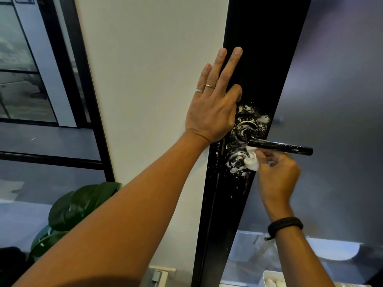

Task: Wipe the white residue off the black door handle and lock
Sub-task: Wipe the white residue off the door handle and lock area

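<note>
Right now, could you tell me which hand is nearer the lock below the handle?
Right. The right hand presses a white wipe against the lock; the left hand rests flat above it.

Head view looks forward, close on the door handle, seemingly tilted
</note>
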Tool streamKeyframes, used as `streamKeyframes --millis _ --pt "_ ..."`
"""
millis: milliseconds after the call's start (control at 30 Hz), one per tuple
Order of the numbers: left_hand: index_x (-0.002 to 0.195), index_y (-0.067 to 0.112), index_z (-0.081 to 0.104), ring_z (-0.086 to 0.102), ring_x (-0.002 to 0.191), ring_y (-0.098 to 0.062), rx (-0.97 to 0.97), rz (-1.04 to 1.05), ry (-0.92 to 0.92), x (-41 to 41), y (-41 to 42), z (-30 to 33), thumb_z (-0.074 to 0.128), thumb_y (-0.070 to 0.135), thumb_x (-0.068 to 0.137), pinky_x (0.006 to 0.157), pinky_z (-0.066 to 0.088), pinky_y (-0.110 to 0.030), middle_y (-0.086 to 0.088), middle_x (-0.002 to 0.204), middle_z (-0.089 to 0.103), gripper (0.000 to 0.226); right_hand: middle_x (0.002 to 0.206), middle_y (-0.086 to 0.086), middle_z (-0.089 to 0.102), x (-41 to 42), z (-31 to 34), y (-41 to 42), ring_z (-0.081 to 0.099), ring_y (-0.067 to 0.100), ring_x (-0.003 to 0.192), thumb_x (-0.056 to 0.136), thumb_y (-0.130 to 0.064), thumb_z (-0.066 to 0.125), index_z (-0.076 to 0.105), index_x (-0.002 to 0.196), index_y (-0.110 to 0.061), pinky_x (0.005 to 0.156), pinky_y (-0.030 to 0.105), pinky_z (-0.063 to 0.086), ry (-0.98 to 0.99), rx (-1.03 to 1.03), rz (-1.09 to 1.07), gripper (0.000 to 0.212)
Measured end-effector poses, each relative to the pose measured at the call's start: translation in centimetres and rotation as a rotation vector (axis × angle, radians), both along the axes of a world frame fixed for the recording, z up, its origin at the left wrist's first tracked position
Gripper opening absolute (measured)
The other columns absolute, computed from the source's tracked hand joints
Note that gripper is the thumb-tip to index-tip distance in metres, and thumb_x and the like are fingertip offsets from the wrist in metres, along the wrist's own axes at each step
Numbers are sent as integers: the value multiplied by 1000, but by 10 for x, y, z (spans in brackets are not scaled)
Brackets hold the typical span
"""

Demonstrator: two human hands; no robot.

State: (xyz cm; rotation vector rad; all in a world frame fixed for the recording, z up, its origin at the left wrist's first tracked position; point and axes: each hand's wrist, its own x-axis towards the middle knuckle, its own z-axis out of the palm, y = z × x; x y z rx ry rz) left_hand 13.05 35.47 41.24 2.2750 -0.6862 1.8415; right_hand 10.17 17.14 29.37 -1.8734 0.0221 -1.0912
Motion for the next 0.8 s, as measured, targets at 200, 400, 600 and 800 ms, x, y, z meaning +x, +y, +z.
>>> streamKeyframes --millis 200,400,600,800 --pt "98 19 70 26 160 -47 2 -2 7 1 0 0 57 12 100 134 19 -57 -23 170 36 14 113 2 71 -9 -3 4 66 3 100 97 -10 73 79 117 -9 93 12 52 -42 -220 248 21" --pt "97 19 70 27 160 -47 0 11 0 2 1 -1 59 13 100 134 20 -57 -22 170 36 12 110 -1 66 -16 -30 7 70 20 97 98 -10 71 76 118 -6 88 20 59 -19 -127 175 21" --pt "96 20 71 29 159 -47 -3 8 -16 3 0 0 59 13 101 134 20 -56 -23 169 38 14 122 6 69 -9 -5 10 65 20 112 102 -1 61 76 119 -7 100 22 53 -36 -416 178 24" --pt "97 20 72 30 159 -47 -7 10 -25 4 0 0 58 15 102 133 20 -56 -23 168 39 16 128 9 67 -6 14 7 63 38 110 76 24 59 78 120 -14 81 45 61 68 -959 160 61"
